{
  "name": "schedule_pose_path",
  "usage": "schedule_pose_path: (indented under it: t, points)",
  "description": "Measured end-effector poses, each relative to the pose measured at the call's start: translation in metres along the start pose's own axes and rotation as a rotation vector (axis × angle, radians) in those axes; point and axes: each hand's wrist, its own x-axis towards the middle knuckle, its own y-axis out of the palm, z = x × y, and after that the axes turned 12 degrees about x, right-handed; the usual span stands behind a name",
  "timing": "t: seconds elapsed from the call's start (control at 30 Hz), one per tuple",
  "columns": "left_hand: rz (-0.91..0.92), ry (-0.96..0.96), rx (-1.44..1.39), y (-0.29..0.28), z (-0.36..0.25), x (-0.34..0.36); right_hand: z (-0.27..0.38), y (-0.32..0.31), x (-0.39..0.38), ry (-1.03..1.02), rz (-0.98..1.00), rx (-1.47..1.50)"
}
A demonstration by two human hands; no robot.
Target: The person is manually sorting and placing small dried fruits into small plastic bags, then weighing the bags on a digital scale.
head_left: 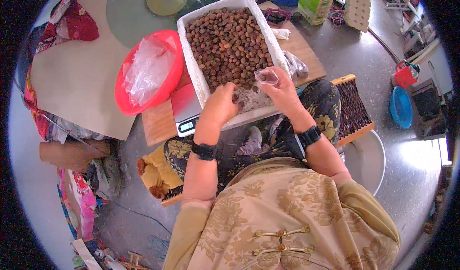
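Note:
A white foam box holds a heap of small brown round pieces, like nuts or dried fruits; their exact kind cannot be told. Over its near left corner is my left hand, fingers curled, with a few brown pieces at the fingertips. My right hand grips a small clear plastic bag by its side above the near right part of the box, the bag's mouth spread open. Pale crumbs and the white bottom show between my hands.
Left of the box, a red basin holds clear plastic bags. A digital scale sits partly under the box's left edge on a wooden board. A filled clear bag lies right of the box. Farther right are a blue basin and red basket.

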Motion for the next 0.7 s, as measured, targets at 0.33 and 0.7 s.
schedule_pose_path:
  t: [0.33,0.7]
  points:
    - [-0.075,0.04,-0.064,0.022,-0.007,0.014,0.012,0.006,-0.006,0.021,-0.019,0.015]
    - [-0.067,-0.187,-0.721,0.007,-0.004,0.019,-0.005,0.001,-0.001,-0.062,-0.005,-0.205]
